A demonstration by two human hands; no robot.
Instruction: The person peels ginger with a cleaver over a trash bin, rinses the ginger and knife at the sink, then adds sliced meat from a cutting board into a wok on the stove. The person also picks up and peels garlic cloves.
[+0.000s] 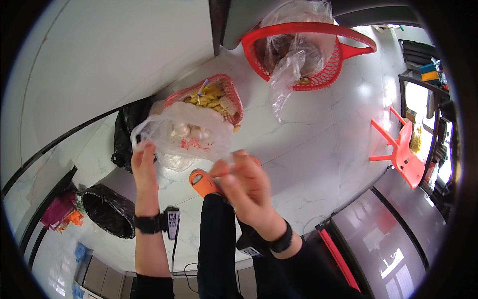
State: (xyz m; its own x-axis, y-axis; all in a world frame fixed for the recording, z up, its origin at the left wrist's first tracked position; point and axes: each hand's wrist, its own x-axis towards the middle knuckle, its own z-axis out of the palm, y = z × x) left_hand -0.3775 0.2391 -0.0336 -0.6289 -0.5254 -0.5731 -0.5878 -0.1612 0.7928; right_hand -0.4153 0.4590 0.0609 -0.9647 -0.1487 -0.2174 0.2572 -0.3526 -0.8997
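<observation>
A thin clear plastic bag point(158, 129) with red printing is stretched between my two hands. Pale round bulbs point(190, 130), probably garlic or onions, show through it. My left hand point(143, 160) grips the bag's left edge near a handle loop. The right edge is pinched between the thumb and fingers of my right hand point(248, 187). Just beyond the bag, a small pink plastic basket point(239, 101) holds knobbly yellow-brown roots that look like ginger point(211, 95). A white and purple stick-like item point(203, 86) lies on them. The bag overlaps the basket's near side.
A red plastic basket point(328, 76) with plastic bags stands on the tiled floor point(298, 149). Black bags lie at left, one a dark bundle point(129, 130); a bin with a black liner point(108, 211) is nearby. A pink chair point(405, 157) stands right. My orange shoe point(201, 183) is below.
</observation>
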